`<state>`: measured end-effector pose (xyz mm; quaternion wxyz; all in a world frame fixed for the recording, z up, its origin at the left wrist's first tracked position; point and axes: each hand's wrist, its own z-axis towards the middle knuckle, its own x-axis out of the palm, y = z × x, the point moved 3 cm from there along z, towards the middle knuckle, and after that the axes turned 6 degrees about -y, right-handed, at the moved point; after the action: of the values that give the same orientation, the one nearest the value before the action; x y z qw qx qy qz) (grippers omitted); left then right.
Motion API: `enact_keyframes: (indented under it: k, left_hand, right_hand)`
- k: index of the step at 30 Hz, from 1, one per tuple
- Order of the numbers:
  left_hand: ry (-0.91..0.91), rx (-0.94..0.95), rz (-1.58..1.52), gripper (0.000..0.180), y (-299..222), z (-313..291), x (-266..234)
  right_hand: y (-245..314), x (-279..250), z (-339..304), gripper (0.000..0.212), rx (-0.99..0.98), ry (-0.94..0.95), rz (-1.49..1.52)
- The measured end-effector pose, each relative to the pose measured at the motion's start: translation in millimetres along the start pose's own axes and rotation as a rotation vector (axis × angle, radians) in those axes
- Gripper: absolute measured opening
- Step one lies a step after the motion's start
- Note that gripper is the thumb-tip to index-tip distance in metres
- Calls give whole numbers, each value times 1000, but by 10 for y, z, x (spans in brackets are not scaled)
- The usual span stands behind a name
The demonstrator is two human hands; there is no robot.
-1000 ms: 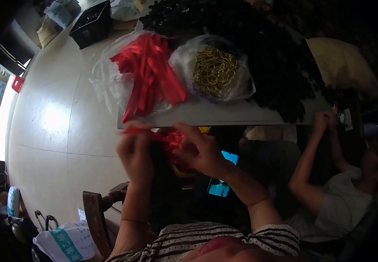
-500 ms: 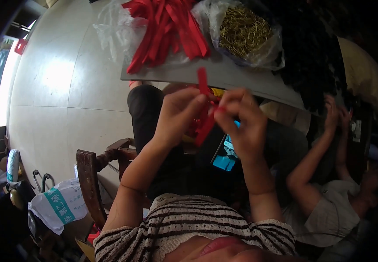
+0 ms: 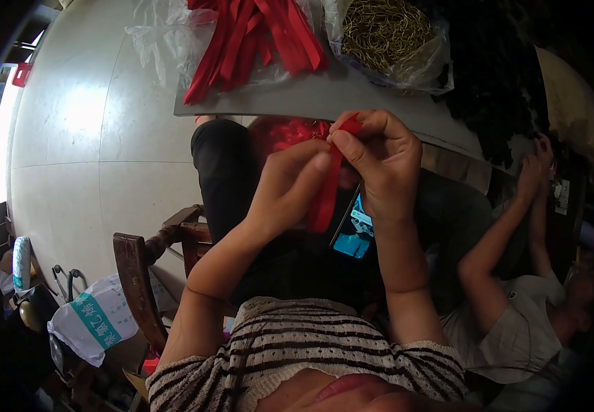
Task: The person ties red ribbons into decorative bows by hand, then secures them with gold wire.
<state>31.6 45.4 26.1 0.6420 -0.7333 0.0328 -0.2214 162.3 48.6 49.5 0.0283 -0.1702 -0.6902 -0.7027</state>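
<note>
A red ribbon (image 3: 323, 199) is stretched between my two hands, in front of the grey table's edge. Thumb and fingers of my left hand (image 3: 289, 184) are closed at the ribbon's middle, and its loose tail hangs below. My right hand (image 3: 383, 154) pinches the upper part, where a short folded end shows above the thumb. Fingers hide the exact spot where the ribbon is bent or tied. Beneath the hands, a phone (image 3: 353, 233) with a lit screen rests over my lap. Behind them lies a heap of red pieces (image 3: 280, 134), partly under the table.
On the grey table (image 3: 242, 104) lie many red ribbons (image 3: 256, 41) on clear plastic and a bag of gold cords (image 3: 386, 38). A black pile (image 3: 482, 82) covers its right side. Another person (image 3: 517, 302) works at right. A wooden chair (image 3: 132, 275) stands left, near a white bag (image 3: 98, 319).
My right hand has risen and turned slightly, and the ribbon's upright end is now folded over at its thumb. The view has shifted a little, with the table higher in it.
</note>
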Motion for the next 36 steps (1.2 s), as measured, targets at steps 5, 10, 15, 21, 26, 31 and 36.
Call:
enact_keyframes:
  k: [5, 10, 15, 21, 26, 31, 36]
  left_hand:
    - [86, -98, -59, 30, 13, -69, 5]
    - [54, -130, -181, 36, 48, -155, -93]
    - [-112, 4, -138, 39, 14, -141, -93]
    - [-143, 31, -120, 40, -59, -142, -84]
    - [-101, 21, -82, 37, -133, -166, -28]
    - [-170, 119, 119, 32, -106, -111, -202]
    - [151, -109, -235, 41, -34, -79, -144]
  right_hand:
    - [-16, -83, 115, 21, -82, -123, 48]
    - [99, -165, 145, 27, -589, -349, -354]
    - [189, 69, -324, 29, -820, 23, -1115]
    - [107, 43, -223, 22, -436, 51, -724]
    - [70, -83, -138, 17, -102, 175, -394]
    - [262, 20, -273, 17, -800, 302, -1053]
    - [348, -5, -333, 17, -1029, 169, -1243]
